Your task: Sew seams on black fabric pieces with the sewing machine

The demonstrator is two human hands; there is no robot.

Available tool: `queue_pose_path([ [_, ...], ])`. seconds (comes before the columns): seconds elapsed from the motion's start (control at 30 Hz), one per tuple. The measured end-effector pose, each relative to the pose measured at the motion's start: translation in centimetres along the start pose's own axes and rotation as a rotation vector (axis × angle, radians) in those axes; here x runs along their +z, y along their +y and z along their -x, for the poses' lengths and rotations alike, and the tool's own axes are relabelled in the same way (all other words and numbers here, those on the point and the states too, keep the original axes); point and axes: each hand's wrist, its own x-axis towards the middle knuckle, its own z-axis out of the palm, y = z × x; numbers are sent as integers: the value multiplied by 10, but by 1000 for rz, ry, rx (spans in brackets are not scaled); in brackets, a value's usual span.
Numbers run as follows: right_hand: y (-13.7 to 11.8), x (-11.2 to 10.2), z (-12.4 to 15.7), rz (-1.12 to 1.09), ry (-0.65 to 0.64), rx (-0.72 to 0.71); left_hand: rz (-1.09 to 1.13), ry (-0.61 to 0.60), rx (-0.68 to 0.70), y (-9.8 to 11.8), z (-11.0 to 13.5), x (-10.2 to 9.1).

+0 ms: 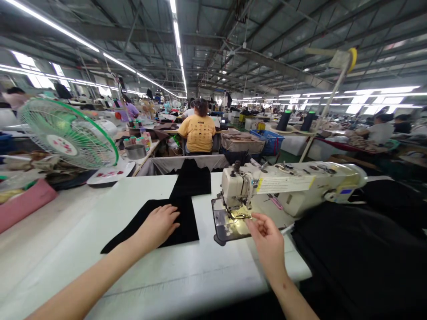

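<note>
My left hand [163, 224] lies flat, fingers stretched out, on a black fabric piece [187, 222] on the pale table. Beyond it, a second black fabric piece [195, 180] reaches to the table's far edge. My right hand [267, 233] is at the sewing machine [283, 182], thumb and forefinger closed together beside the small metal fitting [240, 216] under the needle area. Whether anything is pinched between those fingertips, I cannot make out. A lamp lights the metal plate [222, 222] around the fitting. Pink-handled snips [276, 202] lie behind, under the machine's arm.
A large heap of black fabric [353, 253] lies to the right of the machine. At left stand a green-rimmed fan [66, 133] and a pink cloth [28, 204]. A fabric-lined bin [160, 163] adjoins the far table edge; a person in a yellow shirt [197, 133] sits beyond.
</note>
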Motion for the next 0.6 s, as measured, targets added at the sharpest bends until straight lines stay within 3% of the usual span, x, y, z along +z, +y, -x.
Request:
queue_pose_path([
  [0.1, -12, 15, -9, -63, -7, -7, 251, 73, 135, 55, -6, -16],
  [0.23, -23, 20, 1, -135, -76, -74, 638, 218, 188, 120, -10, -26],
  [0.37, -23, 8, 15, -82, -165, -219, 1129, 310, 22, 145, -23, -32],
  [0.43, -18, 2, 14, 28, -161, -344, 1316, 267, -61, 152, -29, -36],
  [0.6, -8, -6, 2, 216, -251, -572, 1601, 71, -82, 171, -33, -41],
])
